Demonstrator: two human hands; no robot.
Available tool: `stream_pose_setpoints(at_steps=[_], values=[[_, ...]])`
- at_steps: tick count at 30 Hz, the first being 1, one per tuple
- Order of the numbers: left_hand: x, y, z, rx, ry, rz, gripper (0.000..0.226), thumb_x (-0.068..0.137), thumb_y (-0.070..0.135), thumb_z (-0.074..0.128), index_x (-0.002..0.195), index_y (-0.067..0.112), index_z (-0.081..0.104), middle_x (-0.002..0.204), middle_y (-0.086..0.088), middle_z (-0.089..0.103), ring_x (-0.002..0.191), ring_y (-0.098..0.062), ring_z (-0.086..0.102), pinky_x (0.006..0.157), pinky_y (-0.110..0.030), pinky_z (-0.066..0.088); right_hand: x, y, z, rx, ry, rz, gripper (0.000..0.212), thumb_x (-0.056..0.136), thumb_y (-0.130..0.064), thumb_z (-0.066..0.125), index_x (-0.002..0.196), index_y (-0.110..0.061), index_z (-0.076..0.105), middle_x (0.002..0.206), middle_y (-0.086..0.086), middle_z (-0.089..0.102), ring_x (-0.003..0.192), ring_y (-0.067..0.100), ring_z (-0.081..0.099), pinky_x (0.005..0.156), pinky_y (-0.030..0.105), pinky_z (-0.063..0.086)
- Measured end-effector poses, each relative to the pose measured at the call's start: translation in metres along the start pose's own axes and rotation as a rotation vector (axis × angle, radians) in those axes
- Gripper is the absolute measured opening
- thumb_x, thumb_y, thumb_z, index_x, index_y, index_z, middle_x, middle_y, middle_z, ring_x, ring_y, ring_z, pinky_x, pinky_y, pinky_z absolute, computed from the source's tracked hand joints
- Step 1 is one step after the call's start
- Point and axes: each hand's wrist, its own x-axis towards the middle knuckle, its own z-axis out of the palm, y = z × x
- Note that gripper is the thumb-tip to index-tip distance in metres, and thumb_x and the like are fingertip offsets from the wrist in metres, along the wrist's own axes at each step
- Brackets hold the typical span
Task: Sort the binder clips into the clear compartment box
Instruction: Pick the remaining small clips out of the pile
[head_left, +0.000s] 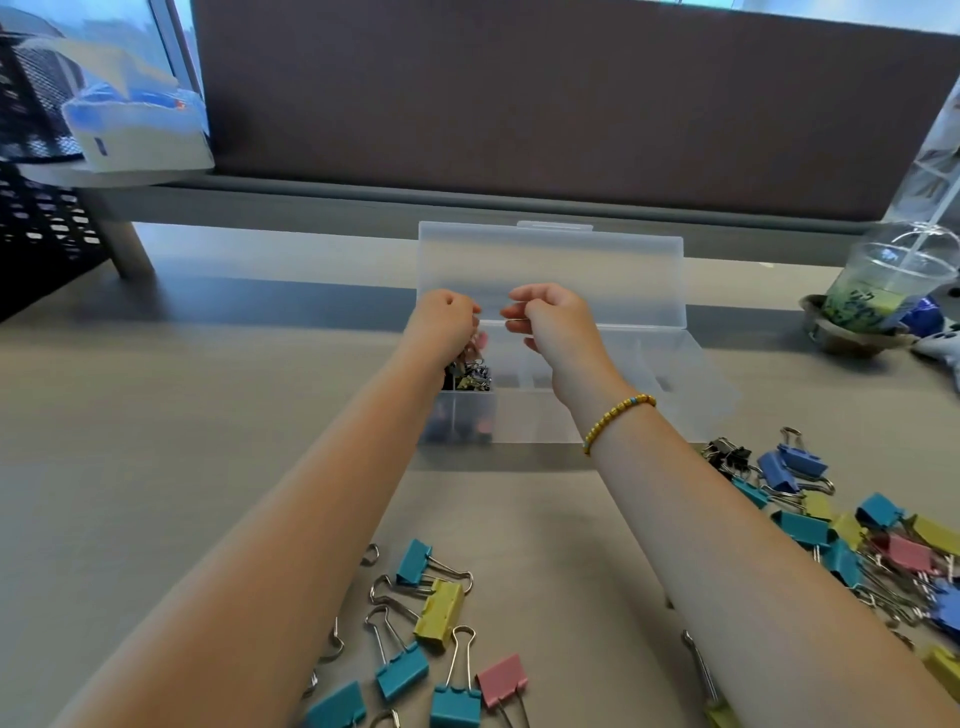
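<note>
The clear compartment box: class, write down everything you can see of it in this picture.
The clear compartment box is frosted, see-through plastic, rectangular, standing on the grey desk with its hinged lid raised upright at the back, a small latch tab on the lid's top edge. Thin walls split the tray into cells. The leftmost cells hold small dark and pink clips; the rest look empty. Both hands hover above its left half; the left hand reaches down over the filled cells. Whether either touches the box is unclear.

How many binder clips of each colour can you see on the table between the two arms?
Teal metal binder clips: 4
Yellow metal binder clips: 2 (one cut off at the bottom edge)
Pink metal binder clip: 1
Total: 7
</note>
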Motion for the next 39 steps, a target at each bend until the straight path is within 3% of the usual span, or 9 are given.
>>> stream_pose_setpoints(at_steps=[3,7,12,16,18,23,29,33,39], values=[[-0.002,0.004,0.0,0.287,-0.01,0.085,0.027,0.096,0.012,0.031,0.094,0.008,0.057,0.089,-0.008,0.055,0.087,-0.022,0.051,0.085,-0.034,0.045,0.001,0.0,-0.002,-0.009,0.004,-0.014,0.029,0.093,0.001,0.03,0.097,-0.014,0.055,0.095,0.005,0.062,0.073,0.008,0.055,0.058,0.017,0.038],[-0.007,0.016,-0.008,0.594,-0.181,0.142,0.022,0.096,0.014,0.032,0.091,0.011,0.053,0.095,-0.011,0.053,0.088,-0.021,0.048,0.075,-0.031,0.041,0.001,-0.001,-0.001,-0.049,-0.036,-0.009,0.031,0.093,0.002,0.029,0.097,-0.013,0.055,0.094,0.005,0.062,0.074,0.009,0.056,0.058,0.017,0.039],[-0.016,0.024,-0.034,0.916,-0.236,0.29,0.025,0.092,0.01,0.043,0.104,0.011,0.065,0.11,-0.006,0.063,0.097,-0.021,0.055,0.083,-0.029,0.044,-0.002,-0.003,-0.006,-0.368,-0.222,-0.104,0.04,0.084,0.01,0.029,0.085,-0.01,0.063,0.089,0.01,0.065,0.07,0.009,0.055,0.059,0.017,0.041],[-0.017,0.012,-0.05,1.317,-0.262,0.334,0.018,0.09,0.017,0.049,0.095,0.018,0.066,0.115,-0.005,0.059,0.115,-0.026,0.044,0.098,-0.035,0.041,-0.006,-0.004,-0.001,-0.767,-0.441,-0.199,0.043,0.086,0.003,0.035,0.099,-0.015,0.071,0.108,0.005,0.065,0.104,0.019,0.057,0.086,0.028,0.046],[-0.018,0.007,-0.049,1.417,-0.214,0.331,0.022,0.091,0.018,0.049,0.103,0.013,0.066,0.114,-0.01,0.052,0.116,-0.029,0.037,0.095,-0.038,0.042,-0.007,-0.001,0.003,-0.941,-0.516,-0.241,0.036,0.091,-0.007,0.041,0.112,-0.02,0.067,0.118,0.005,0.061,0.111,0.022,0.052,0.092,0.033,0.044],[-0.023,0.007,-0.043,1.395,-0.097,0.378,0.028,0.092,0.023,0.047,0.112,0.011,0.064,0.118,-0.012,0.049,0.119,-0.03,0.033,0.092,-0.037,0.041,-0.008,-0.003,0.007,-1.112,-0.362,-0.356,0.022,0.092,-0.017,0.048,0.102,-0.02,0.068,0.113,0.005,0.063,0.111,0.025,0.051,0.09,0.037,0.044],[-0.024,0.005,-0.041,1.344,-0.091,0.332,0.03,0.09,0.039,0.053,0.109,0.018,0.064,0.12,-0.011,0.048,0.124,-0.029,0.03,0.092,-0.038,0.042,-0.017,-0.013,0.001,-1.12,-0.434,-0.242,0.04,0.09,-0.002,0.04,0.102,-0.025,0.071,0.117,0.002,0.062,0.108,0.025,0.052,0.088,0.03,0.039],[-0.02,-0.001,-0.033,1.43,-0.001,0.329,0.029,0.092,0.027,0.05,0.109,0.006,0.061,0.123,-0.014,0.047,0.124,-0.03,0.032,0.085,-0.036,0.042,-0.021,-0.017,0.002,-1.074,-0.398,-0.285,0.046,0.089,0.001,0.035,0.107,-0.022,0.069,0.114,0.004,0.065,0.109,0.024,0.053,0.09,0.032,0.039],[-0.017,-0.001,-0.03,1.443,0.009,0.305,0.029,0.093,0.017,0.047,0.119,0.011,0.057,0.126,-0.013,0.045,0.124,-0.029,0.032,0.081,-0.035,0.04,-0.021,-0.015,-0.005,-1.057,-0.438,-0.3,0.051,0.087,0.005,0.032,0.109,-0.021,0.069,0.12,0.001,0.064,0.115,0.021,0.053,0.097,0.033,0.042]])
